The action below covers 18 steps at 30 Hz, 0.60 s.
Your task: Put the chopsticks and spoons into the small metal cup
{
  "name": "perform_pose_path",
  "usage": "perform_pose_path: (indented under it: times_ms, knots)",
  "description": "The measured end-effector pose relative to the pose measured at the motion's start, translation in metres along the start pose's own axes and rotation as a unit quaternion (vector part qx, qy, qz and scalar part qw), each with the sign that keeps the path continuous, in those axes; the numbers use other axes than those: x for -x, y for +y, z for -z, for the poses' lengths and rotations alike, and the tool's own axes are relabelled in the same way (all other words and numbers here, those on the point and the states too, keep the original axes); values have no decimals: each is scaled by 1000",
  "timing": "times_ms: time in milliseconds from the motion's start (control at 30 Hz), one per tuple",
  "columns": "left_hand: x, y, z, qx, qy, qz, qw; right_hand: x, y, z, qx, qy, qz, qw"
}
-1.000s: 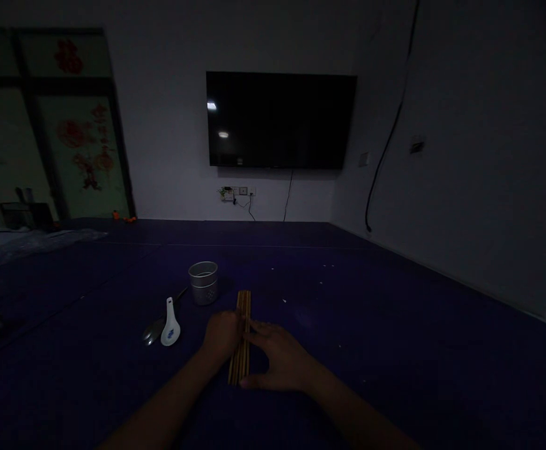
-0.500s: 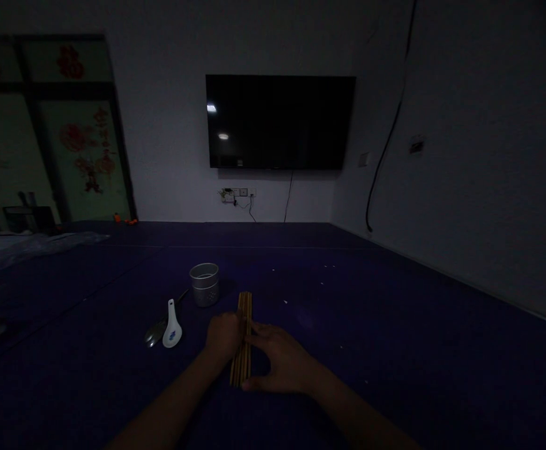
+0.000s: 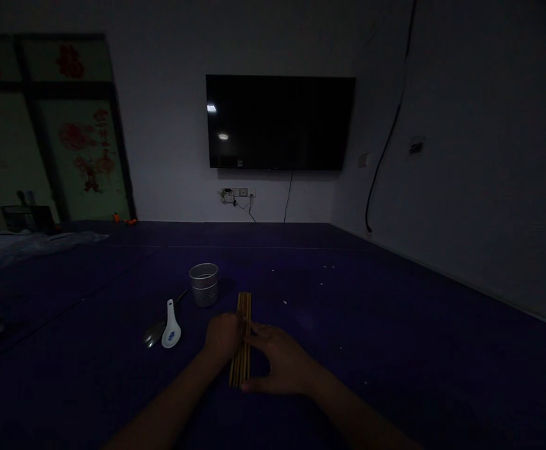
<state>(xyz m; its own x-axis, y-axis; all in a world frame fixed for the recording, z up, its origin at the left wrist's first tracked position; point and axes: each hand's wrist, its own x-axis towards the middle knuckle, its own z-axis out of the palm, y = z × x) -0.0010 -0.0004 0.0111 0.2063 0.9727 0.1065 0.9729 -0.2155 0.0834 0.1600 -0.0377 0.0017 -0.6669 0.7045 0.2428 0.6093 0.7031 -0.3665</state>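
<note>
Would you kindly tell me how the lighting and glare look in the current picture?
Head view: dim throughout; head view: bright reflections on the television and a small glint on the metal spoon; head view: the sticks are murky, their number hard to tell.

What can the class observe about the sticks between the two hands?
The sticks are slim, straight and yellow-brown, apparently wooden, like chopsticks; exact number unclear. They lie side by side on the dark purple-blue surface, pointing away from the person, far ends slightly rightward. The left hand covers part of their middle; the right hand touches their right edge.
</note>
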Motion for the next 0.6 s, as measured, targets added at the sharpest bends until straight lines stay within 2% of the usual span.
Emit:
perform_pose_path:
  times_ms: [600]
  knots:
    - [-1,-1,-2,-3,2,-3,1000,3,-2,-1,3,6,-20,1000]
